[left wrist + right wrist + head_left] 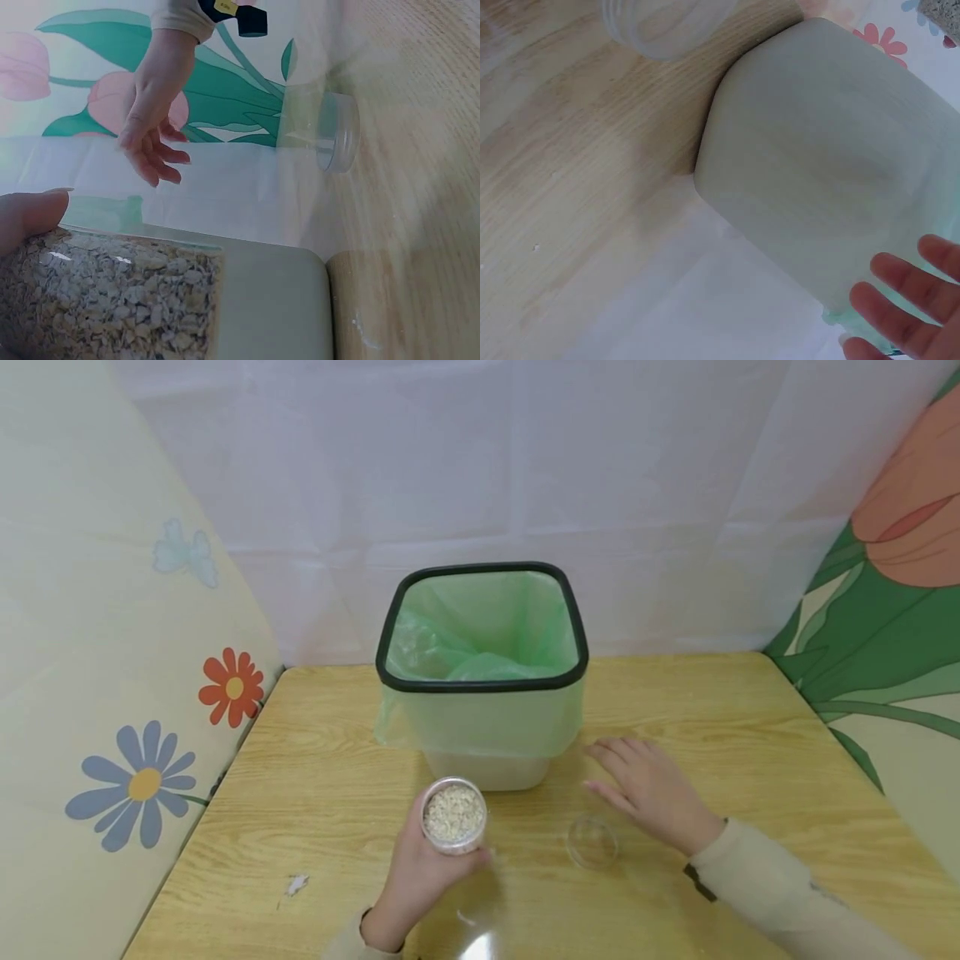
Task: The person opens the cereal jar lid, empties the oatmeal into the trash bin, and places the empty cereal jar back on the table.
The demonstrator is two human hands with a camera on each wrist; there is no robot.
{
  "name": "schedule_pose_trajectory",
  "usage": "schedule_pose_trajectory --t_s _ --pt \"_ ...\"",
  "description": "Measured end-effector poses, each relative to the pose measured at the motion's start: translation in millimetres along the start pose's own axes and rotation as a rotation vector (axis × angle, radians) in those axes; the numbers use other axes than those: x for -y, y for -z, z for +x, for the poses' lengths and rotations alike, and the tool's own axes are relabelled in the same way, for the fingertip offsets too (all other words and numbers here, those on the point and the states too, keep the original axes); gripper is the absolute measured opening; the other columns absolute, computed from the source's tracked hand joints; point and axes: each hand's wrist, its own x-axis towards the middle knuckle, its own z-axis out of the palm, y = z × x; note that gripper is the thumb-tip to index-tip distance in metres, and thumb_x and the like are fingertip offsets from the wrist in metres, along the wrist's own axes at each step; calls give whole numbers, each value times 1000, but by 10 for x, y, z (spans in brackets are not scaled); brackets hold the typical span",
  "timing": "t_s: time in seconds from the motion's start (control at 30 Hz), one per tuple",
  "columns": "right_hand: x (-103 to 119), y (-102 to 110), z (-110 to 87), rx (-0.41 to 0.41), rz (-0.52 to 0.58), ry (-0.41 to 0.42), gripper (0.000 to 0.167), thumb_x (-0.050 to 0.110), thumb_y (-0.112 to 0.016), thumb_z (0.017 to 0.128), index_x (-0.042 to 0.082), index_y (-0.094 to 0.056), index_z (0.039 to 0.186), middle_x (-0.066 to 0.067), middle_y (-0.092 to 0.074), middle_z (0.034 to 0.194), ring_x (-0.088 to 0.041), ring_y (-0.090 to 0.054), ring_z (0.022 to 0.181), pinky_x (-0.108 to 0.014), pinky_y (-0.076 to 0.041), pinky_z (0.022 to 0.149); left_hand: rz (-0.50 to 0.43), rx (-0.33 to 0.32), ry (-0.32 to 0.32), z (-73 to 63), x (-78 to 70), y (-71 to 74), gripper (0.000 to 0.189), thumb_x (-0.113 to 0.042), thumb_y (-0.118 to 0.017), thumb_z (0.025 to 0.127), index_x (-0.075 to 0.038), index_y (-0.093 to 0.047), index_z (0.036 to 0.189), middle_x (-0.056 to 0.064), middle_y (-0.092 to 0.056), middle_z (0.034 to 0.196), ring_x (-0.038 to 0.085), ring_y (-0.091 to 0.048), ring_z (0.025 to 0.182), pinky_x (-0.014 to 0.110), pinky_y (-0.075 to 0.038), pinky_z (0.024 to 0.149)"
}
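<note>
My left hand (423, 868) grips a clear jar (455, 816) filled with oat flakes, held up in front of the bin. In the left wrist view the oats (112, 292) show through the jar's side, with the thumb at one edge. A trash bin (487, 772) with a black rim and a green bag (480, 718) folded over its edge stands just beyond. To the bin's right, my right hand (648, 789) hovers with fingers spread and holds nothing. Between the two hands a clear round lid (592, 842) lies on the table.
The wooden table (322, 777) reaches back to a white cloth backdrop (450, 460). Painted panels with flowers border it left and right. A small whitish scrap or mark (297, 884) shows on the table at the left front.
</note>
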Motion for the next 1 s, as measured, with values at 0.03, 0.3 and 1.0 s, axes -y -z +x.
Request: schedule_pose_trajectory --t_s 0.03,0.3,1.0 --pt "-1 3 9 -21 1 5 70 51 -24 103 -6 -62 113 -21 -65 105 -36 -61 93 -52 -51 76 2 -5 1 5 -13 2 87 0 -90 54 1 -47 131 18 -59 119 36 -56 111 56 -41 97" --pt "5 41 99 -140 10 27 69 48 -23 105 -6 -64 110 -22 -66 101 -37 -62 88 -53 -51 72 -15 -30 -20 62 -113 35 85 -1 -90 56 3 -48 130 17 -59 119 34 -55 112 54 -40 98" --pt "-14 165 367 -332 86 -28 61 42 -34 105 -12 -63 105 -28 -65 100 -44 -62 90 -57 -50 78 -15 -33 -2 136 -288 88 85 -3 -91 58 -4 -48 132 16 -56 123 32 -55 113 51 -40 98"
